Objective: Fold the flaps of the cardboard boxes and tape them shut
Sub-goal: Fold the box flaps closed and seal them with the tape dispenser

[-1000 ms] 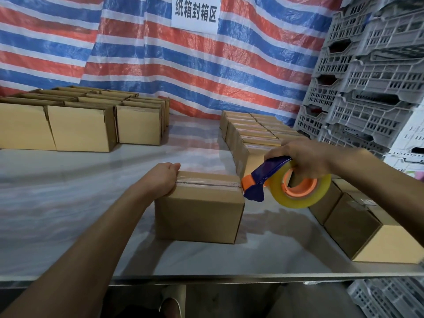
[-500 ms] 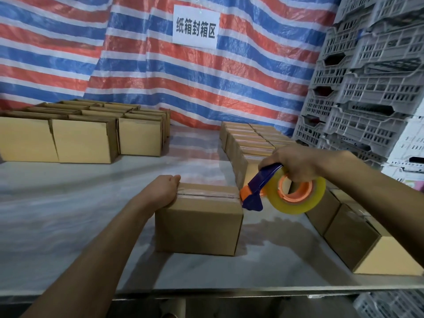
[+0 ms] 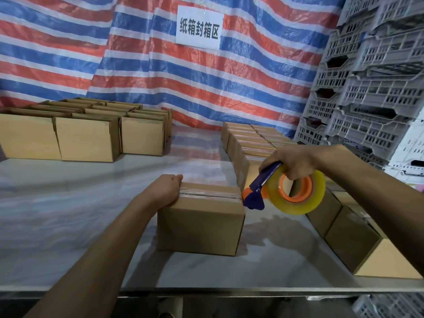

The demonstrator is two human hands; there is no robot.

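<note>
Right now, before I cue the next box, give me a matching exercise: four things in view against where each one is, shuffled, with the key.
Things
1. left hand
2. tape dispenser
3. open boxes
4. white sign

Places
A. on the striped tarp
B. far left of the table
C. in the right hand, at the centre box's top right edge
D. on the centre box's left end

Pairs: 1-D, 2-C, 3-B, 4-A
</note>
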